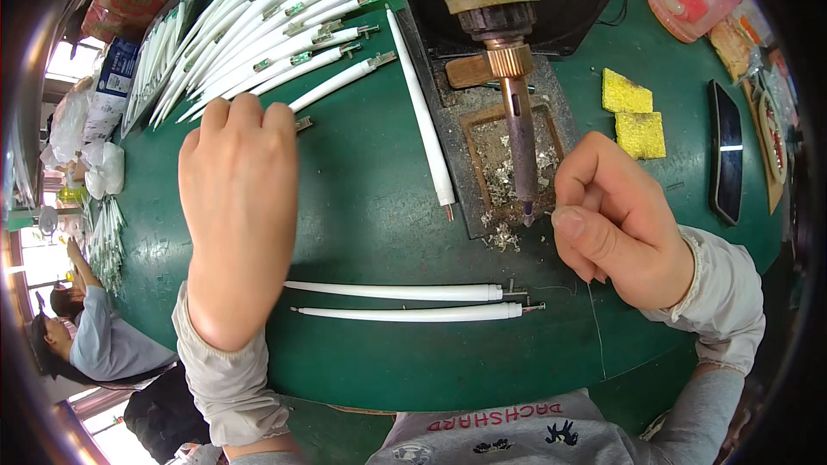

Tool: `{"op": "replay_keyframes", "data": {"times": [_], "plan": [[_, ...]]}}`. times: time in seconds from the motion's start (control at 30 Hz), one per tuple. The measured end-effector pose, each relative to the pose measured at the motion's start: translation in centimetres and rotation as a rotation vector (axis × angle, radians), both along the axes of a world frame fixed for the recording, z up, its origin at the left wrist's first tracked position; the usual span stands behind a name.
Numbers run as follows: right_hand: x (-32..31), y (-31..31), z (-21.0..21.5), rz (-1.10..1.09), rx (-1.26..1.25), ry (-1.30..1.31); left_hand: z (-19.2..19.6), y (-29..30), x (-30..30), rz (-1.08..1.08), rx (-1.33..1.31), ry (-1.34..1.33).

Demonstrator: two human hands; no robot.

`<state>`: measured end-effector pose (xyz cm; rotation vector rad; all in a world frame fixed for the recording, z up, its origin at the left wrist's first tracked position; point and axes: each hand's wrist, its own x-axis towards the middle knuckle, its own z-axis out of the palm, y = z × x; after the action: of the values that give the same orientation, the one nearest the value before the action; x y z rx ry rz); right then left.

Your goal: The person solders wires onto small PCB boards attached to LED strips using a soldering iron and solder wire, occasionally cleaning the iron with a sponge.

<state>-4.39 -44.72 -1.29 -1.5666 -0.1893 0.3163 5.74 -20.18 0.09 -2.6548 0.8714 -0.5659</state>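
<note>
A person's bare hands work at a green table (362, 207), seen from above. The left hand (241, 172) is at the near edge of a fanned pile of slim white sticks (258, 26); its fingers are hidden behind the knuckles, so whether they grip anything cannot be told. The right hand (620, 224) has thumb and forefinger pinched together on a thin silvery wire (596, 327), just beside the tip of a soldering iron (519, 112). Two more white sticks (405, 292) lie side by side in front of the person, metal ends pointing right. The sticks look light, stiff and smooth — perhaps a little slippery — and best held around the white barrel, since the exposed metal ends seem fragile. The wire looks soft and easily bent; a fingertip pinch suits it, kept back from the possibly hot tip.
</note>
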Motion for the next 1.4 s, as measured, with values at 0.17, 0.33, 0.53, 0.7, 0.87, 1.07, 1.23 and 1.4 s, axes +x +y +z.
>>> {"op": "replay_keyframes", "data": {"times": [0.17,0.33,0.53,0.7,0.87,1.07,1.23,1.4], "plan": [[0.0,-0.1,0.2,0.060,0.000,0.082,-0.3,1.2,0.4,0.037,0.086,0.150],[-0.5,-0.3,0.6,0.089,-0.085,0.066,1.3,-2.3,-3.1,-0.276,-0.345,0.583],[-0.4,0.2,1.3,0.087,-0.058,0.202,1.2,-2.8,-5.8,-0.487,-0.526,0.772],[-0.6,0.1,0.8,0.104,-0.045,0.135,1.2,-3.4,-5.4,-0.383,-0.746,1.058],[-0.5,0.0,0.8,0.084,-0.113,0.006,1.0,-3.1,-5.2,-0.125,-0.929,1.523],[-0.4,0.1,1.2,0.081,-0.181,-0.065,1.3,-3.4,-5.4,-0.024,-0.930,1.585],[-0.7,0.5,0.8,-0.013,0.009,0.007,1.3,-3.4,-5.3,-0.009,-0.970,1.568],[-0.7,0.1,0.4,-0.078,0.061,0.009,1.4,-3.6,-5.2,0.014,-1.042,1.532]]}}
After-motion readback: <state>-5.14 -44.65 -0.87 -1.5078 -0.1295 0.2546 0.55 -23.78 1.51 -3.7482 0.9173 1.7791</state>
